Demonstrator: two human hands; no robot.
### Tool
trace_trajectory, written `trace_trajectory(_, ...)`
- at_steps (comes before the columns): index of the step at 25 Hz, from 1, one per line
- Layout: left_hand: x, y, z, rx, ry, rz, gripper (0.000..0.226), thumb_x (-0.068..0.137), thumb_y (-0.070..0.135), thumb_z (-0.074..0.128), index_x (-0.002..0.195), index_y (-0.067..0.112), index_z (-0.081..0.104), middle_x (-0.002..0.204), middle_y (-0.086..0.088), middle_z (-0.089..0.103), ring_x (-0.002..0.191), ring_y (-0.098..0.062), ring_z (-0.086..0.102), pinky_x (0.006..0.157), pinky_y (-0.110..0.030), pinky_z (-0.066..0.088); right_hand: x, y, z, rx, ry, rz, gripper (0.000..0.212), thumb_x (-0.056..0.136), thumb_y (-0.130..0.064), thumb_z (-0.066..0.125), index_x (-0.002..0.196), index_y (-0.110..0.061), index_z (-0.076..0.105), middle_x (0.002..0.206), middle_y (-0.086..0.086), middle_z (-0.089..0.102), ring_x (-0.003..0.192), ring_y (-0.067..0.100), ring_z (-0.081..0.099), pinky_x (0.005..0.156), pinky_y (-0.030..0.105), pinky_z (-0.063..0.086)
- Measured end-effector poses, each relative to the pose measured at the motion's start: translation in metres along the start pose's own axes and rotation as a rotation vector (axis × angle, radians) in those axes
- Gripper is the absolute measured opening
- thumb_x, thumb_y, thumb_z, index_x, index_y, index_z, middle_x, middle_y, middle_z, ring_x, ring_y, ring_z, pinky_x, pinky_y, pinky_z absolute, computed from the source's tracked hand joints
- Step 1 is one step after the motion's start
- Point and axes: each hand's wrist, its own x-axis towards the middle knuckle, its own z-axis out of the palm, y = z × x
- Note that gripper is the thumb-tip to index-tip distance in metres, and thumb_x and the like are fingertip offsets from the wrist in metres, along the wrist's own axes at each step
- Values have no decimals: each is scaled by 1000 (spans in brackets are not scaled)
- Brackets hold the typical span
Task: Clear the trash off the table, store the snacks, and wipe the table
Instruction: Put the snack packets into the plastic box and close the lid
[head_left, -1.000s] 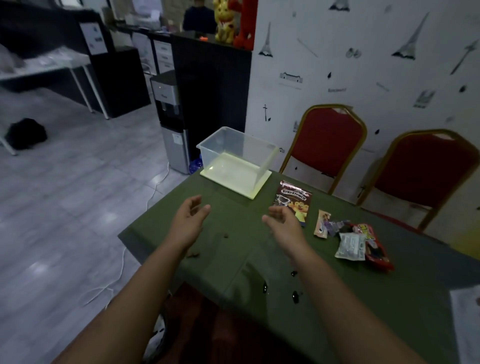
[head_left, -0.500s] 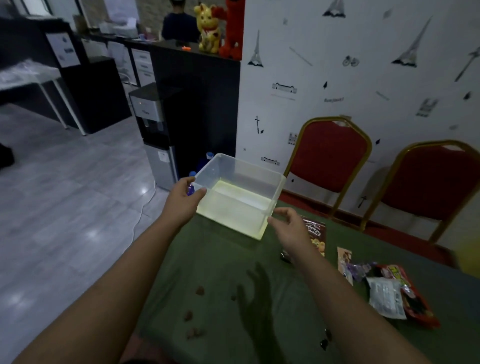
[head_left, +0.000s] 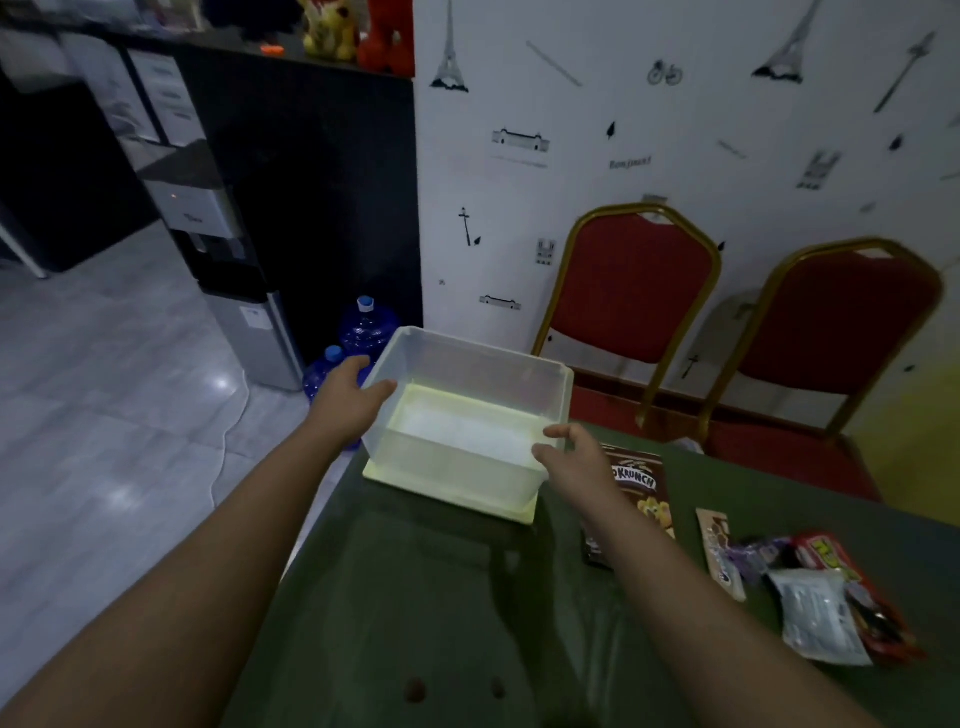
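Observation:
A clear plastic box (head_left: 470, 382) stands on a pale yellow lid (head_left: 452, 493) at the far left corner of the green table (head_left: 441, 597). My left hand (head_left: 348, 402) grips the box's left wall, thumb over the rim. At the near right corner of the box my right hand (head_left: 571, 457) touches the rim with fingers and thumb. To the right lie a brown Koko Krunch cereal pack (head_left: 641, 480), a slim tan packet (head_left: 719, 551), a purple wrapper (head_left: 756, 556), a white sachet (head_left: 818, 616) and a red wrapper (head_left: 836, 561).
Small dark crumbs (head_left: 415, 690) dot the table near its front edge. Two red chairs with gold frames (head_left: 634, 291) stand behind the table by the wall. Blue water jugs (head_left: 366, 325) and a water dispenser (head_left: 218, 249) sit on the floor to the left.
Both hands have reached forward from above the table to the clear box and closed on its sides. My view has moved closer to the box.

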Motion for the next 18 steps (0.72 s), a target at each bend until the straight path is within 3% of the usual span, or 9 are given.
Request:
trace_trajectory(3,10,-7,10,16,-67,-45,59,89,37,62,140,15,40,138,-14,51,116,-33,55,99,-49,47,5,2,6,-34,1,4,17,85,-24,63,100,-29,56,120,5,55,100,20,52,78,32,45)
trace_trajectory(6,14,-13,17,35,-71,-83,58,89,36,61,140,16,41,141,-16,47,120,-36,51,100,-48,45,6,6,10,-70,2,-3,20,86,-17,58,101,-30,56,126,5,50,97,17,50,67,27,42)
trace_trajectory(10,11,-12,19,-34,-27,-95,50,92,32,58,136,15,46,142,-16,46,121,-35,50,101,-47,44,0,9,14,-72,50,-30,32,83,-1,50,96,-30,56,131,4,47,104,14,43,72,25,38)
trace_trajectory(14,-7,-2,16,-75,12,-22,46,93,31,55,136,17,46,143,-14,44,121,-34,50,101,-48,45,-17,10,4,13,93,-62,36,83,3,48,94,-30,57,124,1,49,114,20,46,78,28,42)
trace_trajectory(18,-48,21,20,-105,9,43,44,95,29,52,137,16,46,143,-13,45,122,-31,49,103,-50,43,-51,17,-30,103,116,-94,37,85,0,53,87,-37,57,124,5,54,80,13,48,56,24,37)
